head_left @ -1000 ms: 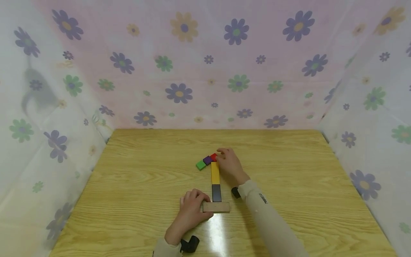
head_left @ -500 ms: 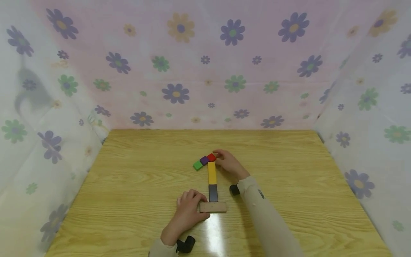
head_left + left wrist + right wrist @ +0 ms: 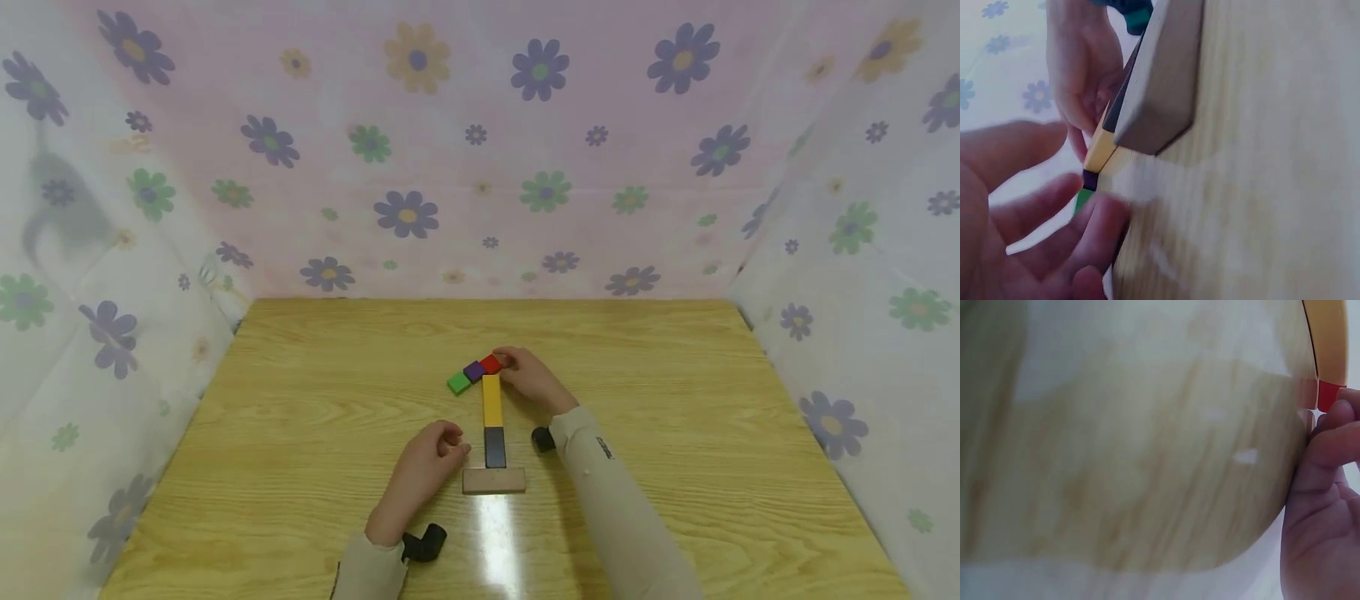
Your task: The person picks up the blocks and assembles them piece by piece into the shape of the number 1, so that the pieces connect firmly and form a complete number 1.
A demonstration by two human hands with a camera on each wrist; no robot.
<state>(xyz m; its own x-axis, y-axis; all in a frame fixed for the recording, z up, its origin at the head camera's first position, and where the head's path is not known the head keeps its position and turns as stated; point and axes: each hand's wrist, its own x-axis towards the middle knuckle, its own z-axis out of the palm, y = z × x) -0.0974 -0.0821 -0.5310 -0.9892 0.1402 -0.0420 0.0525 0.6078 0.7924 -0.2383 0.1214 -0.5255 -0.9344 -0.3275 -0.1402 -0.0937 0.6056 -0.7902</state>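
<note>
Flat blocks lie on the wooden table (image 3: 300,400). A green block (image 3: 459,382), a purple block (image 3: 473,371) and a red block (image 3: 491,363) form a slanted row. Below the red one run a yellow bar (image 3: 491,399), a dark bar (image 3: 494,447) and a tan block (image 3: 493,481) laid crosswise. My right hand (image 3: 506,362) curls its fingertips (image 3: 1330,419) against the red block (image 3: 1329,395). My left hand (image 3: 452,442) hovers just left of the dark bar, fingers (image 3: 1060,231) loose and holding nothing, near the tan block (image 3: 1160,81).
Floral cloth walls (image 3: 480,167) close in the table at the back and on both sides. Black wrist-camera mounts show at my left wrist (image 3: 423,543) and right wrist (image 3: 542,439). Bare wood spreads left and right of the blocks.
My left hand has let go of the tan block and drawn back to the upper left. My right hand stays at the red block.
</note>
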